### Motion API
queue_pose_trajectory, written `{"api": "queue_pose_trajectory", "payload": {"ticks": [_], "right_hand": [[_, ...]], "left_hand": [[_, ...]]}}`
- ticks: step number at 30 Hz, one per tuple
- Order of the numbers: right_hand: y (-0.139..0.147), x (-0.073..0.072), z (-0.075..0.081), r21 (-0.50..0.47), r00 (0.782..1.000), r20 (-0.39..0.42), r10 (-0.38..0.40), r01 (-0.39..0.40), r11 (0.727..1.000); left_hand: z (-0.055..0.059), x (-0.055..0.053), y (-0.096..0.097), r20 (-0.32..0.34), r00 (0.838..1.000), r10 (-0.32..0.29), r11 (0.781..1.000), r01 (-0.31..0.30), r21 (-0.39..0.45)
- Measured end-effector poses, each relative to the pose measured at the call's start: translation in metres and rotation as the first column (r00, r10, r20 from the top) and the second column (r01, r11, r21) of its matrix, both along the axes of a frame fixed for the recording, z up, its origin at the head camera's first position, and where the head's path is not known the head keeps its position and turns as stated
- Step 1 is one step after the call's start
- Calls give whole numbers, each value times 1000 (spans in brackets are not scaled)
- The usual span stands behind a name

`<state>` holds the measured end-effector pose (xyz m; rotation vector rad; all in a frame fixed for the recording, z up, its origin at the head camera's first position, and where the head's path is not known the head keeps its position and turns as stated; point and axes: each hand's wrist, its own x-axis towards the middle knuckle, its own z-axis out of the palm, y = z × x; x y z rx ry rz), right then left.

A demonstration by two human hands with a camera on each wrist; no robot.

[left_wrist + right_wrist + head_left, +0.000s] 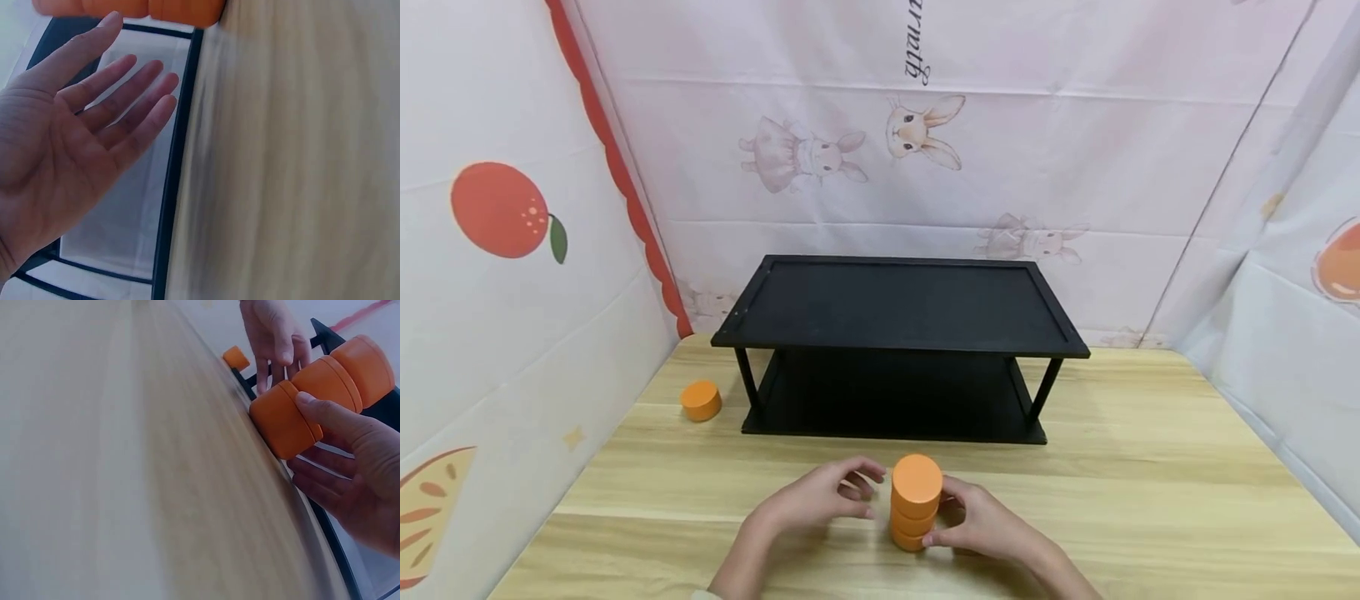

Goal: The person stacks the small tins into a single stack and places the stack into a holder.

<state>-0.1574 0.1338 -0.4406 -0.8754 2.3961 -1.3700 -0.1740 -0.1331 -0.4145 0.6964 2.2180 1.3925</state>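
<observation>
A stack of three orange round blocks [916, 493] stands upright on the table in front of the black shelf. My right hand [988, 523] holds the stack from the right side. In the right wrist view, the thumb [328, 414] lies across the lower blocks, with the other fingers partly hidden behind them. Left of the stack is my left hand [823, 498], held a small gap away with nothing in it. Its palm and loosely spread fingers show in the left wrist view, below the orange blocks [125, 7].
Behind the hands stands a two-tier black shelf [898, 304] on thin posts. A single orange round block [701, 401] sits left of it on the wooden table [1150, 467]. Printed cloth walls [700, 150] enclose the back and both sides.
</observation>
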Motion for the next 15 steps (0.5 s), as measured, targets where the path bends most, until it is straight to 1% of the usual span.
{"api": "queue_pose_trajectory", "payload": {"ticks": [4,8,11,15], "right_hand": [[2,-1,1,7,1000,-17,-9,9,1000],[4,1,1,18,999,-26,-27,28,999],[4,3,0,9,999,-29,-36,36,999],[1,5,-1,-11,999,-22,-48,48,999]], "left_hand": [[4,-1,-9,-5,1000,26,999,-25,40],[8,-1,-19,-3,1000,30,996,-29,84],[10,-3,-27,-13,999,36,993,-35,110],[14,-3,-39,-21,998,61,991,-58,124]]}}
